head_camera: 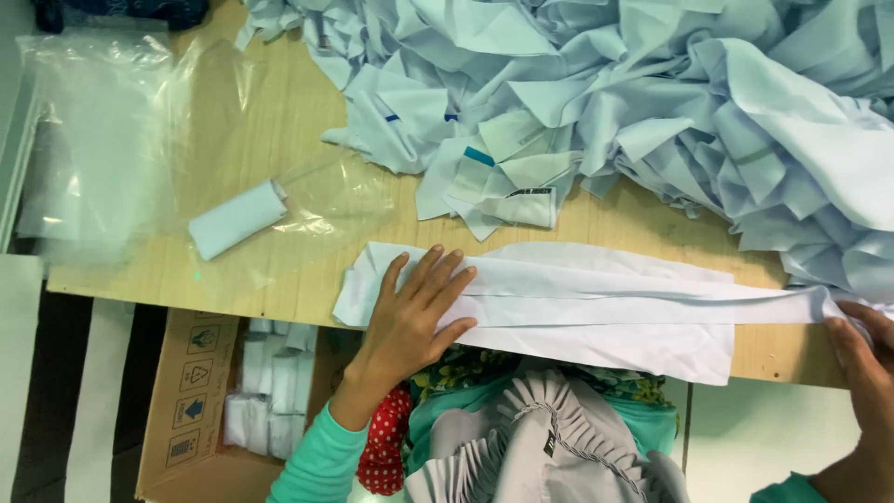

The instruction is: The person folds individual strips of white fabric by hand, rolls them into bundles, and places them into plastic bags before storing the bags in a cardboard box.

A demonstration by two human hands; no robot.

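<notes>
A long white garment, folded lengthwise into a narrow strip, lies flat along the near edge of the wooden bench. The left hand presses its left end down with palm flat and fingers spread, so this grip is open and closed on nothing. The right hand meets the strip's right end at the frame edge; its fingers seem to curl over the cloth, but whether they pinch it cannot be told.

Progress, as judged from the layout: the lengthwise folds look made and smoothed, while the strip is not yet rolled or bagged. One finished white roll lies inside a clear plastic bag just left of the strip, apart from it. A large heap of loose white and pale blue garments covers the far right of the bench, so most of the work appears to remain.

Containers: an open cardboard box stands on the floor below the bench's near edge, holding several white rolls stood side by side and only part filled. A stack of empty clear bags lies at the bench's left end.
</notes>
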